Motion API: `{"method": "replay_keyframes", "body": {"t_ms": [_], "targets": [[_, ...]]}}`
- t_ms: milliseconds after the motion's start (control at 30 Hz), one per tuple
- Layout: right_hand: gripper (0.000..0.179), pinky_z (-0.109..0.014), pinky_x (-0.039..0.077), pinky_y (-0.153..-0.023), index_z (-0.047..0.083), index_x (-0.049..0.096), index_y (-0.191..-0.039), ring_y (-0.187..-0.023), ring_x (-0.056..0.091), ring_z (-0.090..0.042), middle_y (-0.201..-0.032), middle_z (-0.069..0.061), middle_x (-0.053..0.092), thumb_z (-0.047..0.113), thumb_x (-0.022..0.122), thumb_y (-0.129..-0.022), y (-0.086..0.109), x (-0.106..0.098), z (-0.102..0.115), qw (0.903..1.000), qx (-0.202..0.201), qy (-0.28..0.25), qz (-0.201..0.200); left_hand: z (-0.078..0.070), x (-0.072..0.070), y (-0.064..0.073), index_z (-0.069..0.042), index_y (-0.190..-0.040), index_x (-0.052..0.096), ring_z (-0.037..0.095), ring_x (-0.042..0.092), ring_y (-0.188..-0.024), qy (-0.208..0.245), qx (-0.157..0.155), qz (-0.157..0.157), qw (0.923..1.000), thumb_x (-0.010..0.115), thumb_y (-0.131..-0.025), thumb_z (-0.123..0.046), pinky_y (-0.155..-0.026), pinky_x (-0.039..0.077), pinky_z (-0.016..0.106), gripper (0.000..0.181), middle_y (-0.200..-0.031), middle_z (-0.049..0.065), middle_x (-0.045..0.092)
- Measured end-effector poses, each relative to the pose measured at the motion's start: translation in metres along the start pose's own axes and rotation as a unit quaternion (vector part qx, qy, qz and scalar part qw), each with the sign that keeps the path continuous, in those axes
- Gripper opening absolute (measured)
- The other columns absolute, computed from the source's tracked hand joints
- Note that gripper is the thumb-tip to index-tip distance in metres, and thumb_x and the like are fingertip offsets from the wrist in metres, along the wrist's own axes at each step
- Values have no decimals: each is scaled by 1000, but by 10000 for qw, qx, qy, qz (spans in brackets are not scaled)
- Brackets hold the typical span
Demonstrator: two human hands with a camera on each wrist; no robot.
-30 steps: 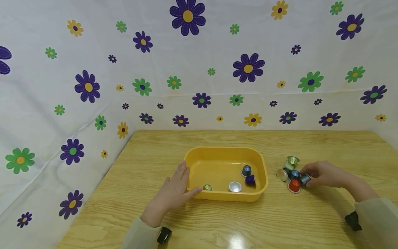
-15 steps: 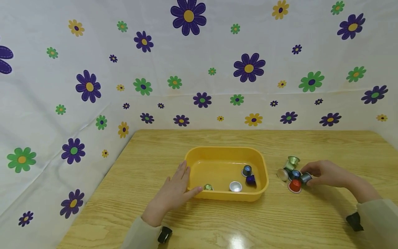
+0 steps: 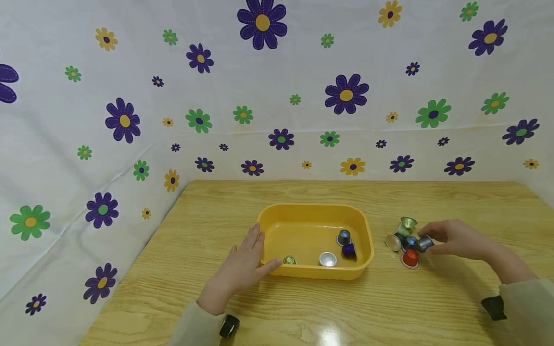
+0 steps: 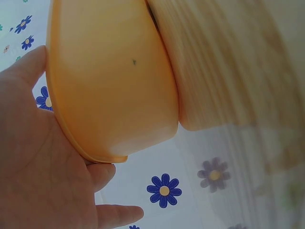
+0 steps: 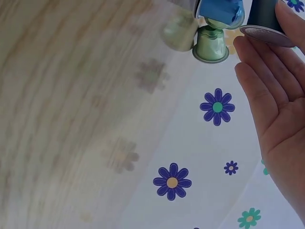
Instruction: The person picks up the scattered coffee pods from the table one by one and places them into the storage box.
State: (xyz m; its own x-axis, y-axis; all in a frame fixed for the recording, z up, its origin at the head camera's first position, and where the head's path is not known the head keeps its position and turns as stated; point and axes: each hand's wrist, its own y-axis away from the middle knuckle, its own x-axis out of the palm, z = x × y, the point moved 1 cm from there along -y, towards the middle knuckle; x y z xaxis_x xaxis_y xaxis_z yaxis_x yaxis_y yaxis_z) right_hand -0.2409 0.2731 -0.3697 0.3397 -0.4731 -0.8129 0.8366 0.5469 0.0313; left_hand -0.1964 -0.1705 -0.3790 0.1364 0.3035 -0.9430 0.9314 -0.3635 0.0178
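My right hand (image 3: 465,243) pinches a grey-blue coffee capsule (image 3: 424,243) between thumb and fingers, just above the pile right of the yellow tray. In the right wrist view the held capsule (image 5: 263,18) shows its silvery lid rim. Beneath and beside it lie a red capsule (image 3: 409,258), a blue capsule (image 3: 410,242), a capsule with its pale lid showing (image 3: 393,242) and green capsules (image 3: 408,223). My left hand (image 3: 240,265) rests at the left end of the yellow tray (image 3: 316,273), its fingers fairly straight along the rim and its thumb at the front corner.
Inside the tray lie a green capsule (image 3: 289,260), a capsule with its silver lid up (image 3: 327,259), a dark blue one (image 3: 344,236) and a purple-blue one (image 3: 348,250). A flowered white cloth (image 3: 268,110) stands behind the wooden table (image 3: 216,202).
My right hand has lifted the grey-blue capsule slightly off the pile, tilting it. My left hand and the tray have stayed where they were.
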Motion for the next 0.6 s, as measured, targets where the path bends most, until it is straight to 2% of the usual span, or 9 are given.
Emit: {"method": "replay_keyframes", "body": {"t_ms": [167,400,600], "targets": [[38,-42,45,-78,-4,59,-105,-91,59,-25,-98,-7,62,19,70,-76,1,-2,5,9998,42,126,-136,0,0,0,6,-138,19,27,3,-132,-21,1,3,10000,37,-85,-60,-95,19,59,86,-146,16,1],[41,-38,47,-75,-4,58,-106,-89,59,-16,-99,-9,62,22,69,-77,3,-7,11,9993,58,225,-297,0,-1,0,6,-138,18,27,3,-132,-12,-4,5,10000,37,-85,-59,-95,18,59,86,-146,16,0],[42,-39,47,-75,-6,57,-107,-92,59,-26,-100,-13,62,22,68,-77,4,-8,13,9989,1,296,-376,0,-1,0,6,-138,17,26,2,-133,-2,-12,23,10000,37,-85,-60,-96,17,59,86,-146,15,0]]}}
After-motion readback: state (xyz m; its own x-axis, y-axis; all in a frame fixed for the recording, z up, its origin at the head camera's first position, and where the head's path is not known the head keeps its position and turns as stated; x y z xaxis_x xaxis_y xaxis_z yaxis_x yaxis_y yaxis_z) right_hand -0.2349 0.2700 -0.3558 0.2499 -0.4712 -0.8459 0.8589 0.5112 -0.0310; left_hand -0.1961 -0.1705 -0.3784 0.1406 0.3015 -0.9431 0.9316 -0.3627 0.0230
